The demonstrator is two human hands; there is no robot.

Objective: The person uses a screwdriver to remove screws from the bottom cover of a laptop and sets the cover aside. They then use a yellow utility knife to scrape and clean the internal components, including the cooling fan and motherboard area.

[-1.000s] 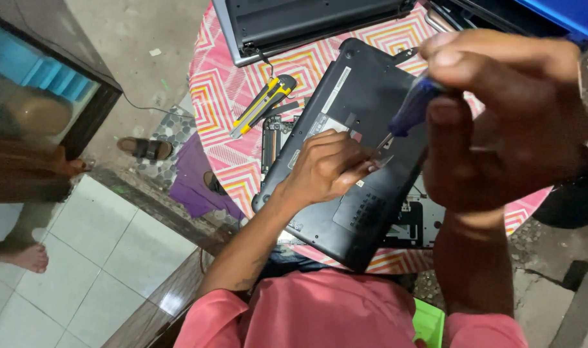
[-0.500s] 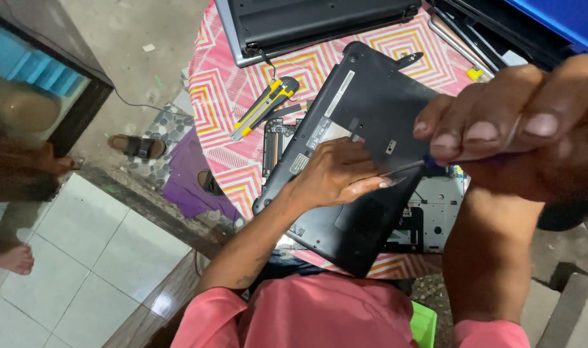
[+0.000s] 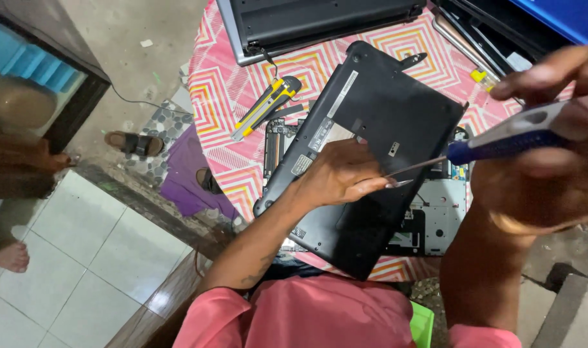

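Right hand (image 3: 551,148) cut off, blurred.

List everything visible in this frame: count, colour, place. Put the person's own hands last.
Laptop base cover: 1, black, centre of table, under left hand.
Open laptop chassis: 1, grey, beneath the cover, right.
Second laptop: 1, dark with grey edge, table top edge.
Utility knife: 1, yellow and black, left of cover.
Tablecloth: 1, pink zigzag pattern.
Sandals: 2, dark, on floor, left.
Bare foot: 1, another person's, lower left.
Screwdriver: 1, blue handle, in right hand.
Left hand: on cover.
Right hand: grips screwdriver.
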